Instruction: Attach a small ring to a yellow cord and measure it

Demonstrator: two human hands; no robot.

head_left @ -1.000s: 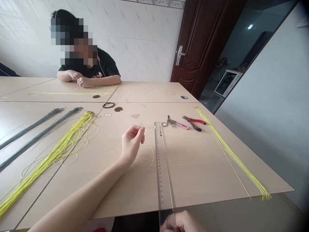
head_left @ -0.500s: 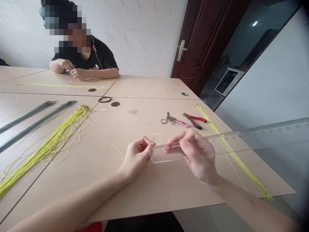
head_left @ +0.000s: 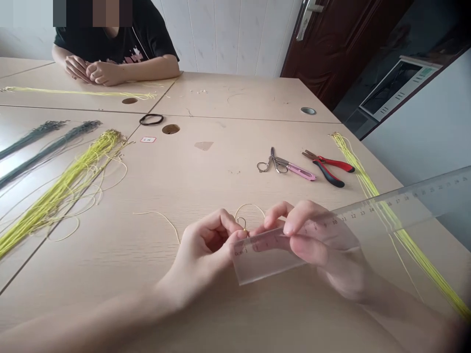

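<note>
"What's the left hand (head_left: 200,260) doing?"

"Its thumb and forefinger are pinched tight on a thin yellow cord (head_left: 250,208), with a small gold-coloured fitting (head_left: 243,226) just visible at the pinch. The smooth cord bows up above the grip in a narrow loop, and a loose end trails away to its left."

"And the right hand (head_left: 316,245)?"

"It's grasping a clear plastic ruler (head_left: 423,201) between thumb and fingers, just right of the pinch. The ruler's zero end sits at the left hand's grip, apparently so the scale starts at the cord and runs outward past the right hand."

"What's beyond the grip?"

"Ahead on the pale wood-grain table (head_left: 239,142) lie scissors (head_left: 270,165), a pink utility knife (head_left: 300,171) and red-handled pliers (head_left: 329,172). A bundle of yellow cords (head_left: 353,164) lies farther right, and a thicker bundle of yellow cords (head_left: 69,189) lies left. Across the table are a co-worker's clasped hands (head_left: 91,73)."
</note>
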